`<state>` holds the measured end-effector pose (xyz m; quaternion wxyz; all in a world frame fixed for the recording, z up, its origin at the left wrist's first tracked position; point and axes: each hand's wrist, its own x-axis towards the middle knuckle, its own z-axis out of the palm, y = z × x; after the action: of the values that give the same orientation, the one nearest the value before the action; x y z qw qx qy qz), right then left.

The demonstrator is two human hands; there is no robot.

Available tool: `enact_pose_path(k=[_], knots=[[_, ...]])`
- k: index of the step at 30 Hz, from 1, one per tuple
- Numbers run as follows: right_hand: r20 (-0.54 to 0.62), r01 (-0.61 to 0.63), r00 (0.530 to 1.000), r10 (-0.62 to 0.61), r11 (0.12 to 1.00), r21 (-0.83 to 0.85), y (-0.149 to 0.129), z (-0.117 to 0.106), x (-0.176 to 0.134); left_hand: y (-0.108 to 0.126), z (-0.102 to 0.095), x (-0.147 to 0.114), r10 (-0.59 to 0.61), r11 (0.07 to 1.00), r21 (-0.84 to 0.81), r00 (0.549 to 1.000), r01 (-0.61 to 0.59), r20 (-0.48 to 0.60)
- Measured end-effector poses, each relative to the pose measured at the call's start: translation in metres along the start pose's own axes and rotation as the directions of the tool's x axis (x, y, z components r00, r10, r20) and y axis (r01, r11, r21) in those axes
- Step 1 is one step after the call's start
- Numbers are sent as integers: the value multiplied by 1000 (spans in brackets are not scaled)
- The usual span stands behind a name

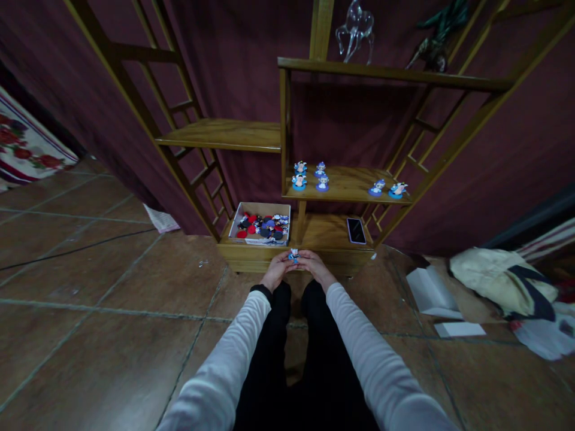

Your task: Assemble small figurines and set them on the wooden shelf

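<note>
A small blue-and-white figurine (294, 255) is held between both hands, just in front of the cabinet's lower drawers. My left hand (277, 269) closes on it from the left, and my right hand (316, 267) from the right. Beyond them, a white cardboard box (237, 222) full of red, black and purple figurine pieces rests on the bottom shelf. On the shelf above stand similar figurines: a pair of blue ones (299, 182), a pair of purple ones (322, 182), then one purple figurine (376, 188) and one blue figurine (398, 190) at the right.
A phone (356, 230) lies on the bottom shelf at right. Higher up are a glass horse (357, 29) and a dark green statue (442, 33). White boxes (432, 292) and a cream bag (501, 278) lie on the tiled floor at right; a black cable (81, 249) runs at left.
</note>
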<state>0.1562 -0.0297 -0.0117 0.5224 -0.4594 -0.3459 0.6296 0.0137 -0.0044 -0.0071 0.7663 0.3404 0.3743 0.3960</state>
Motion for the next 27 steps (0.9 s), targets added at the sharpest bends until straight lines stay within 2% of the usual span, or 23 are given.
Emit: enact_pose_path(k=[19, 27], knots=[[34, 3, 999, -3, 1000, 10, 8, -4, 5, -6, 0, 3, 93, 994, 58, 993, -89, -75], [40, -16, 999, 15, 1000, 8, -6, 2, -6, -1, 2, -1, 86, 995, 64, 994, -82, -62]])
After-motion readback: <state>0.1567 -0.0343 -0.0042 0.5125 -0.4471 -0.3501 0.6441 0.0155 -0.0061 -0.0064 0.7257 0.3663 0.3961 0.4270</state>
